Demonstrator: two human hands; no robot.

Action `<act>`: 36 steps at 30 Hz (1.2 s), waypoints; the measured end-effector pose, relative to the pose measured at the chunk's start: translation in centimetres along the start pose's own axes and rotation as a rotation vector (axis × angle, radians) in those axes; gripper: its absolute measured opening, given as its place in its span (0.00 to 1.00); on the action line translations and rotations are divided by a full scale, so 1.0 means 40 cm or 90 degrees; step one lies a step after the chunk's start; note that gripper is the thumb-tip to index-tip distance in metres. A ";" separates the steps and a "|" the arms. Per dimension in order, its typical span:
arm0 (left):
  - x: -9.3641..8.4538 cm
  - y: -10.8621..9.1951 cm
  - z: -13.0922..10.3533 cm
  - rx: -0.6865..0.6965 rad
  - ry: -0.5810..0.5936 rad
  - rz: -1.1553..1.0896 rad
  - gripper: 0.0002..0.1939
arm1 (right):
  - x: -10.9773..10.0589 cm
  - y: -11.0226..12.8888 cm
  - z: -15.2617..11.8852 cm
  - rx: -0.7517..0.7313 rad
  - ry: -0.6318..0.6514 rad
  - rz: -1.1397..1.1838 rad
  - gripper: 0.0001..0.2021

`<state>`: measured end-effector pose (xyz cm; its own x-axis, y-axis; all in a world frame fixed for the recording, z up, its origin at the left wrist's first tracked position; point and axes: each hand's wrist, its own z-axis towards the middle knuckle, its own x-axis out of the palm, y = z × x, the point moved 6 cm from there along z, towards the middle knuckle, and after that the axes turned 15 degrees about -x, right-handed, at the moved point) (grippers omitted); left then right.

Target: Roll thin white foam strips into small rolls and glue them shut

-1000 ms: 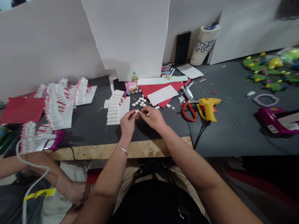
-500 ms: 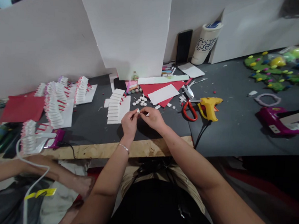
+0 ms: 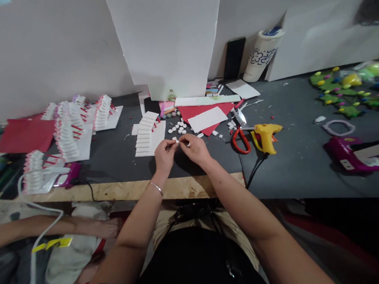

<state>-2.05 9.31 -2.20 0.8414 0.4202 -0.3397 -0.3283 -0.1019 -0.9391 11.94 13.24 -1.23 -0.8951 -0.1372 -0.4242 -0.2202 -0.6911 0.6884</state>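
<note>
My left hand (image 3: 164, 156) pinches a small white piece (image 3: 176, 140) between thumb and fingertips. The fingers of my right hand (image 3: 194, 149) are closed and meet it at the same piece. A second white bit (image 3: 188, 145) shows among the right fingers. Just beyond my hands lies a loose group of small white round pieces (image 3: 179, 128). Left of them, a little white stepped model (image 3: 144, 136) with red strips sits on a white card (image 3: 158, 139).
Red-handled pliers (image 3: 241, 141) and a yellow glue gun (image 3: 266, 137) lie to the right. A white card (image 3: 207, 119) rests on red paper (image 3: 222, 109). More stepped models (image 3: 68, 130) stand at left, near another person's arm (image 3: 88, 227). A phone (image 3: 234, 59) and a cup (image 3: 262, 55) are behind.
My hands have barely shifted, still together at the small white piece. At lower left, the other person's forearm has changed position. The view has moved slightly.
</note>
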 end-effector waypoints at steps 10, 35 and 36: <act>0.003 0.004 0.006 -0.038 0.049 -0.058 0.09 | -0.003 -0.001 0.002 0.021 0.024 0.030 0.03; 0.005 -0.029 -0.025 0.141 -0.021 0.186 0.11 | 0.005 -0.022 -0.014 0.092 -0.030 0.057 0.05; 0.008 -0.030 -0.026 0.149 -0.014 0.186 0.12 | 0.003 -0.024 -0.014 0.100 -0.039 0.053 0.05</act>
<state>-0.95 8.62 -1.23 0.6893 0.4235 -0.5878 -0.6444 -0.0123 -0.7646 12.29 13.49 -2.28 -0.9336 -0.1426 -0.3286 -0.1977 -0.5596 0.8048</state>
